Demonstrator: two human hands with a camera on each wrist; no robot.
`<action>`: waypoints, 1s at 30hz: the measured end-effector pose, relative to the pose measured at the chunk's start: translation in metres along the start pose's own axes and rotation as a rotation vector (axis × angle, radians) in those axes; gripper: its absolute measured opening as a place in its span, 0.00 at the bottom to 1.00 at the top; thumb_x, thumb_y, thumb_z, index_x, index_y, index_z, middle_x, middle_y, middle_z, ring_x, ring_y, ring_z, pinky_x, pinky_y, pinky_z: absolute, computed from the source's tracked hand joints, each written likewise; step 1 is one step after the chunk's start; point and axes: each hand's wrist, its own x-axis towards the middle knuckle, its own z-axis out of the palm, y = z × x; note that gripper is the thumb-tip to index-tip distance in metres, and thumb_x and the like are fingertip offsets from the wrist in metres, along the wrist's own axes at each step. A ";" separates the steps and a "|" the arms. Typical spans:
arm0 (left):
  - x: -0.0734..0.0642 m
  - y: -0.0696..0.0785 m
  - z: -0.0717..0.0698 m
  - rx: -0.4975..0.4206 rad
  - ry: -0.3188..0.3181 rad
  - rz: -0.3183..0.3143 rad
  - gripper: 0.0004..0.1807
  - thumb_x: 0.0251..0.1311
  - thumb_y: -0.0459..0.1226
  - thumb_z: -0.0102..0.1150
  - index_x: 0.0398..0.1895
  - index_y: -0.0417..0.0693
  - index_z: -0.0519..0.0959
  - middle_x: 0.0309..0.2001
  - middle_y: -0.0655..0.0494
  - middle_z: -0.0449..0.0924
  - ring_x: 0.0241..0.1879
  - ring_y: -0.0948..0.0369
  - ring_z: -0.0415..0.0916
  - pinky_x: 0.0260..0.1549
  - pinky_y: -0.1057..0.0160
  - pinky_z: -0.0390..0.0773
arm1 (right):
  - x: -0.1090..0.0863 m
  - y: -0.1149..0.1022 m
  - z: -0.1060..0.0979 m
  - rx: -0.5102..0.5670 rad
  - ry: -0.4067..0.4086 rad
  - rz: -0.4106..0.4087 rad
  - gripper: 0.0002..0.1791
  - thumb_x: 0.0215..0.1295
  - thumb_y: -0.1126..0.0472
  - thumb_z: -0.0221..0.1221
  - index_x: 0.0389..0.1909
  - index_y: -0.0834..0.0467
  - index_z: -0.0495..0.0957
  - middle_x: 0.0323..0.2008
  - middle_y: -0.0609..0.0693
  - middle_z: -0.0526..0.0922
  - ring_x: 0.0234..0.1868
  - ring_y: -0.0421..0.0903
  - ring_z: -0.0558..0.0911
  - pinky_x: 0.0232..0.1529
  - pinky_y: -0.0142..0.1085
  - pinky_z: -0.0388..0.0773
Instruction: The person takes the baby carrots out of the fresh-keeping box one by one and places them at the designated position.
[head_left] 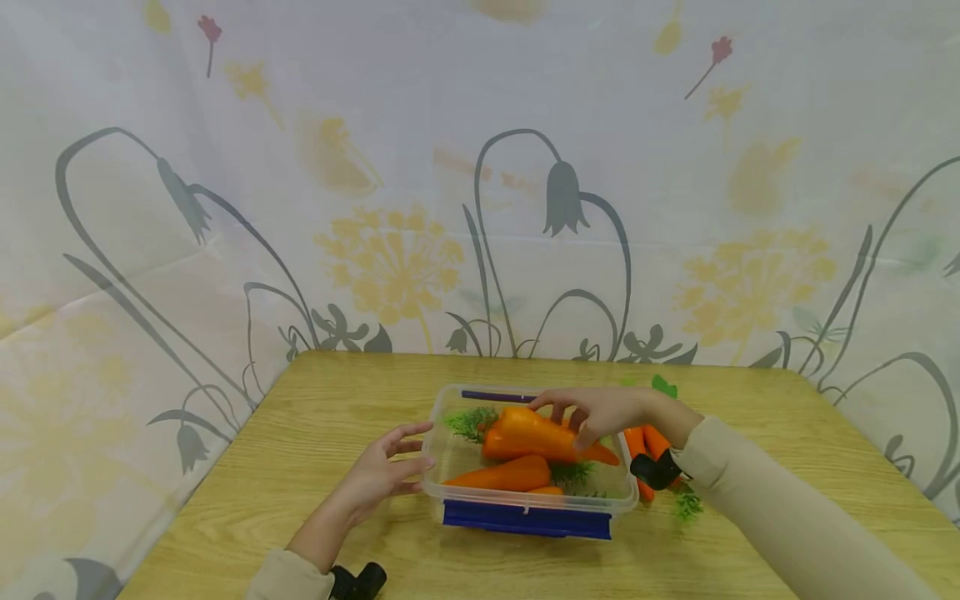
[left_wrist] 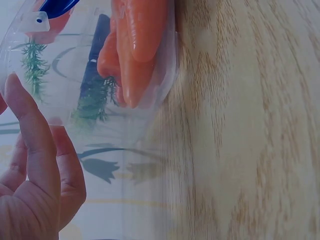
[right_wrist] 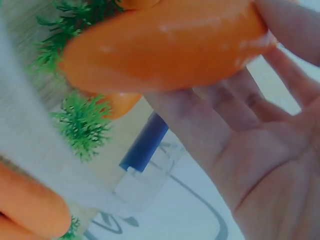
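My right hand (head_left: 600, 412) grips a large orange toy carrot (head_left: 521, 435) over the clear plastic box (head_left: 637, 500). In the right wrist view the thumb lies on one side of this carrot (right_wrist: 165, 50) and the fingers on the other. Another carrot (head_left: 502, 475) lies in the box near its front wall, beside feathery green tops (head_left: 572, 473). My left hand (head_left: 375, 471) is at the box's left side, its fingers loosely bent and their tips at the rim. In the left wrist view, carrots (left_wrist: 142, 30) show through the clear wall.
More carrots (head_left: 656, 440) with green tops lie on the wooden table (head_left: 300, 467) just right of the box. A blue clip flap (head_left: 527, 519) hangs from the box's front. Behind the table hangs a flower-patterned cloth (head_left: 420, 125).
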 end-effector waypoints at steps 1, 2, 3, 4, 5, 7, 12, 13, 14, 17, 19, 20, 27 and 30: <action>0.000 0.000 0.000 -0.001 0.000 -0.001 0.33 0.59 0.34 0.61 0.67 0.40 0.62 0.62 0.32 0.55 0.48 0.46 0.72 0.38 0.55 0.78 | -0.002 0.001 0.000 -0.011 0.017 -0.017 0.39 0.55 0.71 0.56 0.69 0.54 0.55 0.53 0.57 0.64 0.46 0.53 0.73 0.43 0.43 0.73; 0.000 0.000 0.000 0.000 0.002 -0.002 0.33 0.59 0.34 0.61 0.66 0.40 0.62 0.62 0.32 0.55 0.48 0.47 0.72 0.38 0.55 0.78 | -0.003 0.002 0.000 -0.031 0.042 -0.031 0.39 0.55 0.71 0.56 0.69 0.54 0.55 0.52 0.57 0.65 0.46 0.53 0.73 0.43 0.43 0.73; 0.000 0.000 0.000 0.000 0.003 -0.003 0.32 0.59 0.34 0.61 0.66 0.40 0.62 0.62 0.32 0.55 0.48 0.47 0.73 0.38 0.55 0.78 | -0.005 0.003 0.000 -0.045 0.069 -0.044 0.39 0.55 0.70 0.57 0.69 0.55 0.55 0.52 0.57 0.66 0.47 0.54 0.72 0.43 0.43 0.72; 0.000 0.000 0.000 -0.001 0.004 -0.004 0.32 0.59 0.34 0.61 0.66 0.40 0.62 0.62 0.32 0.55 0.48 0.48 0.73 0.38 0.55 0.78 | -0.007 0.005 0.000 -0.059 0.096 -0.049 0.39 0.56 0.70 0.57 0.69 0.56 0.54 0.52 0.57 0.66 0.47 0.53 0.72 0.44 0.44 0.72; 0.000 0.000 0.000 -0.001 0.005 -0.005 0.32 0.59 0.34 0.61 0.66 0.40 0.62 0.62 0.32 0.55 0.47 0.48 0.73 0.38 0.55 0.78 | -0.009 0.006 0.001 -0.061 0.124 -0.050 0.39 0.56 0.70 0.57 0.70 0.56 0.54 0.52 0.57 0.66 0.47 0.53 0.72 0.44 0.44 0.72; 0.000 0.000 0.000 0.002 0.006 -0.004 0.32 0.59 0.34 0.61 0.66 0.40 0.62 0.61 0.32 0.55 0.46 0.49 0.73 0.38 0.56 0.79 | -0.013 0.009 0.001 -0.054 0.182 -0.051 0.39 0.57 0.69 0.57 0.70 0.57 0.53 0.52 0.58 0.66 0.48 0.54 0.72 0.44 0.45 0.73; 0.001 0.000 0.000 0.006 0.010 -0.005 0.33 0.58 0.34 0.62 0.66 0.41 0.62 0.61 0.33 0.56 0.45 0.51 0.74 0.37 0.57 0.79 | -0.023 0.016 0.002 0.049 0.270 -0.085 0.40 0.60 0.70 0.55 0.71 0.59 0.48 0.52 0.62 0.62 0.46 0.55 0.74 0.43 0.46 0.75; 0.001 0.000 0.001 0.005 0.011 -0.005 0.33 0.58 0.35 0.62 0.66 0.41 0.62 0.61 0.33 0.56 0.45 0.51 0.74 0.37 0.57 0.79 | -0.025 0.018 0.002 0.066 0.283 -0.095 0.40 0.60 0.71 0.54 0.71 0.60 0.47 0.52 0.63 0.61 0.45 0.55 0.74 0.42 0.46 0.75; 0.001 0.000 0.001 0.005 0.011 -0.004 0.33 0.58 0.35 0.62 0.66 0.41 0.62 0.61 0.33 0.56 0.45 0.51 0.74 0.37 0.57 0.79 | -0.027 0.020 0.002 0.073 0.297 -0.107 0.40 0.60 0.71 0.54 0.71 0.60 0.47 0.51 0.63 0.62 0.45 0.55 0.75 0.41 0.46 0.75; 0.001 0.000 0.001 0.004 0.011 -0.002 0.34 0.58 0.36 0.63 0.66 0.41 0.62 0.61 0.33 0.56 0.46 0.50 0.74 0.37 0.57 0.79 | -0.032 0.026 0.002 0.076 0.342 -0.124 0.40 0.62 0.70 0.54 0.71 0.61 0.46 0.50 0.64 0.62 0.45 0.55 0.74 0.40 0.45 0.75; 0.000 -0.001 0.001 0.002 0.012 -0.002 0.33 0.58 0.35 0.62 0.66 0.41 0.62 0.61 0.33 0.56 0.46 0.49 0.74 0.37 0.57 0.79 | -0.036 0.030 0.002 0.077 0.373 -0.124 0.39 0.63 0.67 0.55 0.71 0.60 0.46 0.50 0.64 0.63 0.45 0.56 0.75 0.40 0.44 0.76; 0.000 -0.001 0.001 0.001 0.012 -0.002 0.33 0.58 0.36 0.62 0.66 0.41 0.62 0.61 0.33 0.56 0.46 0.49 0.74 0.37 0.57 0.79 | -0.037 0.032 0.003 0.081 0.387 -0.124 0.39 0.63 0.66 0.56 0.72 0.59 0.47 0.50 0.63 0.63 0.45 0.56 0.75 0.39 0.44 0.76; 0.000 -0.001 0.000 0.002 0.014 -0.002 0.33 0.58 0.36 0.63 0.66 0.41 0.62 0.61 0.33 0.56 0.46 0.50 0.74 0.36 0.57 0.79 | -0.048 0.042 0.006 0.077 0.481 -0.176 0.39 0.62 0.65 0.59 0.70 0.63 0.50 0.50 0.64 0.64 0.46 0.58 0.75 0.40 0.43 0.77; 0.001 -0.001 0.001 0.004 0.019 -0.002 0.32 0.58 0.35 0.62 0.66 0.41 0.63 0.61 0.33 0.56 0.45 0.51 0.74 0.36 0.57 0.79 | -0.052 0.047 0.008 0.095 0.517 -0.193 0.39 0.62 0.65 0.59 0.70 0.63 0.51 0.50 0.64 0.64 0.45 0.57 0.75 0.38 0.42 0.78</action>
